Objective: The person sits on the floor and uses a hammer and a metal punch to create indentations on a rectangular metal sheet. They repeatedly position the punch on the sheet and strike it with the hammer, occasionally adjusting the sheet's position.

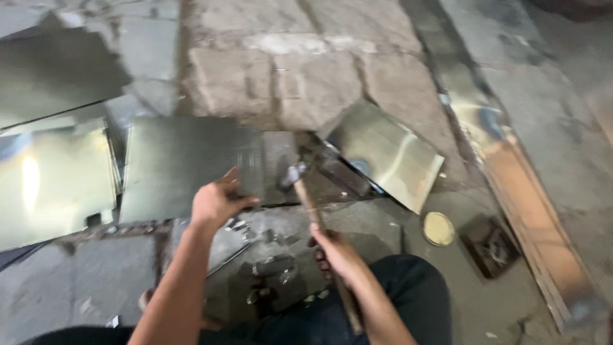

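Head view: the left hand (216, 203) grips the near edge of a flat metal sheet (191, 167) lying on the floor, while the right hand (335, 251) is clenched on the wooden handle of a hammer (305, 191), whose head sits just right of the left grip. The step in hand appears to be hammering the sheet; the next blow calls for a steady hold, fingers clear of the head.

The metal sheets (191, 163) are silvery grey, one (389, 153) gleaming pale gold. The hammer (306, 191) has a tan wooden handle and dull grey head. The round lid (438, 228) is cream-yellow, the small tray (490, 246) dark brown, the stone floor (287, 64) mottled grey-brown.
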